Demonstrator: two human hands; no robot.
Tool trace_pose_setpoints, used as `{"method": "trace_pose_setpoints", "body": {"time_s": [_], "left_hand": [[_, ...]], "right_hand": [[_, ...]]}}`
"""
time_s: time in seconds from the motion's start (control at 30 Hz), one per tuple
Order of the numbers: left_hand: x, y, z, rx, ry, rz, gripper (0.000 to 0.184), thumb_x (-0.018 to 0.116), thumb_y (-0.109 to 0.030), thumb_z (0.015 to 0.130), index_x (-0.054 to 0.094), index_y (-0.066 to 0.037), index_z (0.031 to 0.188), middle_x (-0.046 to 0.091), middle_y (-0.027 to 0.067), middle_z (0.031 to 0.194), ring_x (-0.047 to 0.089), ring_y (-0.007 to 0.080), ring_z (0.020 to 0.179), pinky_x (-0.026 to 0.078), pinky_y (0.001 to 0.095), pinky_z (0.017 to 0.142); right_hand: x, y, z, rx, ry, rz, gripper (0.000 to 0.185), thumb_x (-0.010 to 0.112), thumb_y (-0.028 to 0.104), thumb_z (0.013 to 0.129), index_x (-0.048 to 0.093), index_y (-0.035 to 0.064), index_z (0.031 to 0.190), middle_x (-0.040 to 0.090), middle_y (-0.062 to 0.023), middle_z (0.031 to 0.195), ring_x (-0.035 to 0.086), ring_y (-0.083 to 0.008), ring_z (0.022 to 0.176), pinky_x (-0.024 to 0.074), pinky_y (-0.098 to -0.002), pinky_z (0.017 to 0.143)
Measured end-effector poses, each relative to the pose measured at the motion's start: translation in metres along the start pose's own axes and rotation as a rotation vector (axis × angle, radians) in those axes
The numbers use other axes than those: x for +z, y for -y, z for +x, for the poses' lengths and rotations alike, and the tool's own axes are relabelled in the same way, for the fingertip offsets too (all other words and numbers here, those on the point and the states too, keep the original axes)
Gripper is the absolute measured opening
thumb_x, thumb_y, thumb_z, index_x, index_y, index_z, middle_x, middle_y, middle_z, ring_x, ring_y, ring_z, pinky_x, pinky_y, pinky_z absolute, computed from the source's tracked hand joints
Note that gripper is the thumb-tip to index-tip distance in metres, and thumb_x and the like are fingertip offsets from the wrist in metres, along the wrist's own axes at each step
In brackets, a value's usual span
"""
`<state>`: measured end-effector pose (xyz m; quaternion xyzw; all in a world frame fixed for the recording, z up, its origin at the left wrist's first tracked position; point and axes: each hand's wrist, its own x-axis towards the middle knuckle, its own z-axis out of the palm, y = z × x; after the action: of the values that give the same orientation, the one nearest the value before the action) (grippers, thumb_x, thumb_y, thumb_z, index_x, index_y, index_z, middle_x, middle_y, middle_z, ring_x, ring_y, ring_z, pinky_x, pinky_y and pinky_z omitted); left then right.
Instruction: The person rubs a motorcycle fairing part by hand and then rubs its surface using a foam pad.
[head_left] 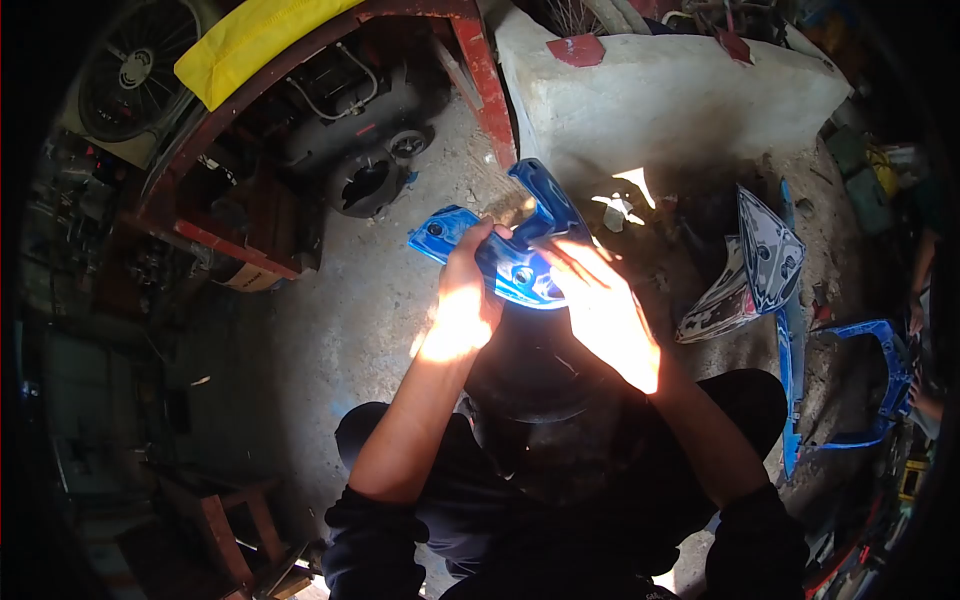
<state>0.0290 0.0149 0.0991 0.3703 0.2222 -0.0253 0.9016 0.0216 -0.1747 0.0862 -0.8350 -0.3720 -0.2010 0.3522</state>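
A glossy blue plastic panel [520, 275] with round holes is held up in front of me, above a dark round container [530, 370] between my knees. My left hand [465, 285] grips the panel's left part, with the thumb over its face. Against its right side lies my right hand [600, 300], fingers stretched out and close together over the surface. Strong sunlight washes out both hands. The undersides of the panel and the fingertips behind it are hidden.
Grey-and-white panels [770, 255], a long blue strip [787, 380] and a blue frame piece [885, 350] lie at the right. Another person's hand [922, 400] shows at the far right edge. A red metal frame [485, 80] and a white block [660, 95] stand ahead.
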Motion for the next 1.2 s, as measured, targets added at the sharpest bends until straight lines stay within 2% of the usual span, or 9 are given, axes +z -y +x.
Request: {"method": "trace_pose_setpoints", "body": {"time_s": [0.3, 0.47, 0.57, 0.7, 0.8, 0.9, 0.97, 1.07, 1.2], "left_hand": [[-0.001, 0.011, 0.008, 0.038, 0.011, -0.04, 0.021, 0.061, -0.02, 0.101, 0.067, -0.005, 0.09, 0.07, 0.0076, 0.09, 0.066, 0.0198, 0.087, 0.051, 0.0331, 0.088], [-0.01, 0.015, 0.016, 0.133, 0.019, 0.042, 0.017, 0.057, -0.022, 0.103, 0.063, -0.007, 0.102, 0.068, 0.0046, 0.09, 0.068, 0.0196, 0.085, 0.055, 0.0374, 0.082], [0.0, 0.015, 0.01, 0.137, 0.048, 0.009, 0.018, 0.057, -0.023, 0.103, 0.063, -0.006, 0.101, 0.068, 0.0051, 0.089, 0.068, 0.0199, 0.084, 0.055, 0.0375, 0.082], [0.005, 0.014, 0.009, 0.156, 0.013, 0.037, 0.018, 0.056, -0.022, 0.103, 0.063, -0.006, 0.1, 0.068, 0.0053, 0.091, 0.068, 0.02, 0.085, 0.055, 0.0375, 0.083], [0.016, 0.015, 0.004, 0.126, -0.009, 0.034, 0.018, 0.056, -0.022, 0.103, 0.063, -0.006, 0.103, 0.068, 0.0052, 0.093, 0.068, 0.0197, 0.085, 0.054, 0.0362, 0.084], [0.018, 0.012, 0.001, 0.183, -0.018, 0.08, 0.018, 0.056, -0.021, 0.103, 0.064, -0.005, 0.104, 0.068, 0.0046, 0.092, 0.068, 0.0199, 0.085, 0.054, 0.0355, 0.084], [0.015, 0.01, 0.002, 0.257, -0.112, 0.031, 0.018, 0.063, -0.017, 0.099, 0.067, -0.002, 0.089, 0.069, 0.0067, 0.092, 0.067, 0.0185, 0.087, 0.053, 0.0333, 0.086], [0.012, 0.01, 0.0, 0.21, 0.01, 0.017, 0.018, 0.063, -0.016, 0.099, 0.067, -0.002, 0.088, 0.069, 0.0066, 0.09, 0.067, 0.0186, 0.083, 0.054, 0.0329, 0.085], [0.016, 0.005, -0.006, 0.254, -0.084, 0.032, 0.019, 0.065, -0.019, 0.098, 0.068, -0.002, 0.088, 0.07, 0.0074, 0.087, 0.068, 0.0189, 0.079, 0.056, 0.0331, 0.081]], "right_hand": [[-0.005, -0.004, 0.001, 0.122, 0.001, -0.038, 0.042, 0.065, 0.0, 0.079, 0.074, 0.0087, 0.119, 0.07, -0.012, 0.121, 0.067, -0.026, 0.112, 0.0529, -0.0408, 0.093], [0.004, 0.0, -0.013, -0.06, -0.01, 0.039, 0.039, 0.064, -0.002, 0.082, 0.076, 0.0094, 0.118, 0.069, -0.0108, 0.122, 0.066, -0.0284, 0.109, 0.0539, -0.039, 0.093], [-0.012, 0.003, 0.001, 0.191, -0.027, 0.127, 0.045, 0.061, -0.005, 0.083, 0.071, 0.0066, 0.126, 0.068, -0.0133, 0.123, 0.068, -0.0292, 0.109, 0.0542, -0.0385, 0.097], [-0.001, 0.003, -0.015, -0.088, 0.014, 0.041, 0.051, 0.06, -0.007, 0.08, 0.069, 0.0055, 0.128, 0.067, -0.0158, 0.123, 0.067, -0.0317, 0.11, 0.0566, -0.0383, 0.092], [-0.014, -0.004, 0.0, 0.213, -0.047, 0.22, 0.052, 0.057, -0.008, 0.08, 0.068, 0.0037, 0.129, 0.067, -0.0172, 0.124, 0.068, -0.0317, 0.109, 0.0568, -0.037, 0.092], [-0.006, 0.001, -0.006, 0.078, -0.045, 0.128, 0.051, 0.058, -0.008, 0.079, 0.069, 0.0028, 0.127, 0.067, -0.0171, 0.122, 0.068, -0.0318, 0.11, 0.0575, -0.0384, 0.094], [0.002, 0.002, -0.009, 0.002, -0.098, 0.194, 0.05, 0.058, -0.008, 0.079, 0.069, 0.0035, 0.126, 0.067, -0.0175, 0.12, 0.068, -0.0319, 0.106, 0.0582, -0.0383, 0.092], [-0.008, -0.003, 0.001, 0.199, -0.086, 0.336, 0.048, 0.057, -0.007, 0.08, 0.068, 0.0038, 0.126, 0.068, -0.0163, 0.118, 0.069, -0.0326, 0.101, 0.0587, -0.0367, 0.088], [-0.001, 0.001, 0.003, 0.05, -0.1, 0.201, 0.045, 0.057, -0.002, 0.083, 0.068, 0.005, 0.126, 0.07, -0.0162, 0.115, 0.069, -0.0355, 0.1, 0.0587, -0.0382, 0.087]]}}
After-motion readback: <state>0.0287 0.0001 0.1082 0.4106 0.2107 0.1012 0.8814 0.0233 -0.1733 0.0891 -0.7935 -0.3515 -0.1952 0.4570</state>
